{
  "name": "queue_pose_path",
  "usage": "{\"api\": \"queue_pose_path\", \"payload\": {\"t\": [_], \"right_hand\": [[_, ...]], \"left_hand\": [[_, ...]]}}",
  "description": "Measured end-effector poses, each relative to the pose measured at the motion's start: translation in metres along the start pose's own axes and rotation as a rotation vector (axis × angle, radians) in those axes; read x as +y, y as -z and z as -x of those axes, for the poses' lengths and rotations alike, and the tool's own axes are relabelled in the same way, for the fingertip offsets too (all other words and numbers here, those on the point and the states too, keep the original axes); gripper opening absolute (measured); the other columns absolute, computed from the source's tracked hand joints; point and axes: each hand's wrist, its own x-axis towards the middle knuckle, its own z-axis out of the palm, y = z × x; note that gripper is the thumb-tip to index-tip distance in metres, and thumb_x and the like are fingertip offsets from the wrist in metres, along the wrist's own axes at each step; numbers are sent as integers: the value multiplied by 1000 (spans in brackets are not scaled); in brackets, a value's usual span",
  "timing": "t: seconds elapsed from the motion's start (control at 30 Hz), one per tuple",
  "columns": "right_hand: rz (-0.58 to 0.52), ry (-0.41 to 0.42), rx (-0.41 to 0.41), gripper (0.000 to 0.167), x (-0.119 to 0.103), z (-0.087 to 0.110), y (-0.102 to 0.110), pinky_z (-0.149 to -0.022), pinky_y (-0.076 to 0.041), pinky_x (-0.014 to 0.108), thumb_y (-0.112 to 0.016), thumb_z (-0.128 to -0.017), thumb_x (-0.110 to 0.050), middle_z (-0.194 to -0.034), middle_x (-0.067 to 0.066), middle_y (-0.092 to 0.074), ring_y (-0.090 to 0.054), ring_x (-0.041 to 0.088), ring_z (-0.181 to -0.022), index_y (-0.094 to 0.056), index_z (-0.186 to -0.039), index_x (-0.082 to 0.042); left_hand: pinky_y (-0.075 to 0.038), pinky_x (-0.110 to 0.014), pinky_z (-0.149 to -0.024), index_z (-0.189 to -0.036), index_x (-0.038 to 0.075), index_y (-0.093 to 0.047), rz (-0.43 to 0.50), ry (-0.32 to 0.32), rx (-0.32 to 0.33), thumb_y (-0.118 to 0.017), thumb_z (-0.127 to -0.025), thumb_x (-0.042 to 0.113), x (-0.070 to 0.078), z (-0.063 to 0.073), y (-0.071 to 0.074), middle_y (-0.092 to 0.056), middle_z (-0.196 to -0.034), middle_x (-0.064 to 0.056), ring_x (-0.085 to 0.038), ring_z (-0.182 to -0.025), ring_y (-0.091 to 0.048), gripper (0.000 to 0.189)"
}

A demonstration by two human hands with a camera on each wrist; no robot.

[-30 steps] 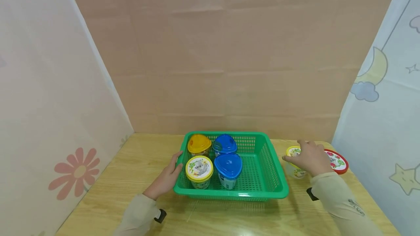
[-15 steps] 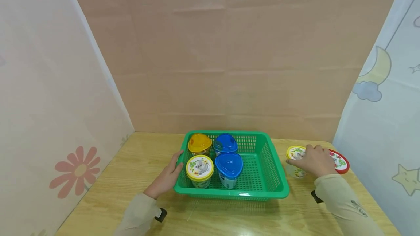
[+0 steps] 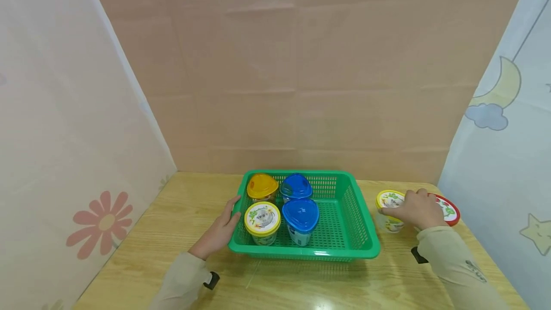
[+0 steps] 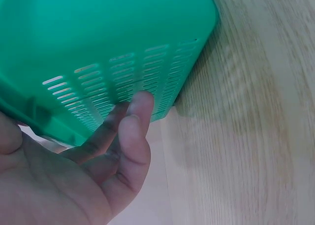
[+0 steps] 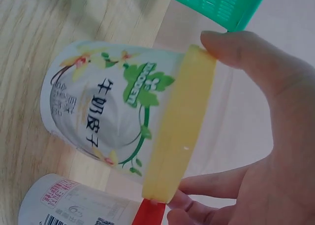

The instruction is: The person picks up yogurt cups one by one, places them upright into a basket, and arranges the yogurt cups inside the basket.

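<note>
My left hand (image 3: 219, 233) holds the left rim of a green plastic basket (image 3: 327, 253); in the left wrist view its fingers (image 4: 134, 141) lie against the slotted outer wall. On the right, my right hand (image 3: 419, 210) grips a yellow-lidded yogurt tub (image 5: 113, 107) by its lid, thumb on one edge and fingers on the opposite edge. The tub stands upright on the table. Close beside it, a red-lidded tub (image 5: 78, 205) is partly covered by the right hand in the head view.
Inside the basket are another yellow-lidded tub (image 3: 262, 219), an orange-lidded container (image 3: 262, 186) and two blue-lidded containers, one at the back (image 3: 296, 187) and one in front (image 3: 301, 215). Wooden table (image 3: 189, 204) surrounds the basket; a papered wall (image 3: 292, 85) rises behind.
The right hand has shifted slightly right and its fingers have come down between the yellow-lidded and red-lidded tubs, taking hold of the yellow lid. The left hand stays on the basket.
</note>
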Motion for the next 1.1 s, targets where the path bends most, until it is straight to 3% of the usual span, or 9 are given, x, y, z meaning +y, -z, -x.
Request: {"api": "queue_pose_path", "payload": {"t": [0.17, 0.3, 0.73, 1.1], "right_hand": [[-3, -9, -10, 95, 0, 0, -2, -62, -44, 52, -68, -74, -75, -89, 29, -47, -46, 46, -85, -57, -99, 15], [1, 6, -4, 92, -1, 0, -2, -65, -43, 53, -68, -75, -75, -87, 27, -48, -47, 45, -84, -57, -96, 14], [7, 15, 44, 86, -1, 0, -8, -65, -44, 54, -66, -76, -76, -83, 25, -49, -49, 43, -80, -57, -85, 9], [14, 64, 106, 85, -6, -2, -3, -68, -41, 53, -66, -76, -76, -81, 22, -51, -49, 39, -77, -56, -80, 8]], "left_hand": [[-50, -47, -92, -159, 17, -16, 10, 18, 10, -33, -112, 24, -1, -1, -1, -56, -132, -22, -19, -96, -66, 51], [-50, -47, -91, -159, 17, -16, 14, 12, 8, -33, -112, 25, -2, -1, 0, -57, -132, -22, -19, -95, -67, 51], [-45, -52, -99, -160, 16, -15, 15, 1, 6, -32, -112, 25, 0, 1, -1, -49, -142, -23, -25, -109, -63, 52], [-50, -47, -94, -159, 15, -15, 15, -14, 1, -32, -112, 24, 0, 1, 0, -56, -133, -22, -23, -100, -67, 51]]}}
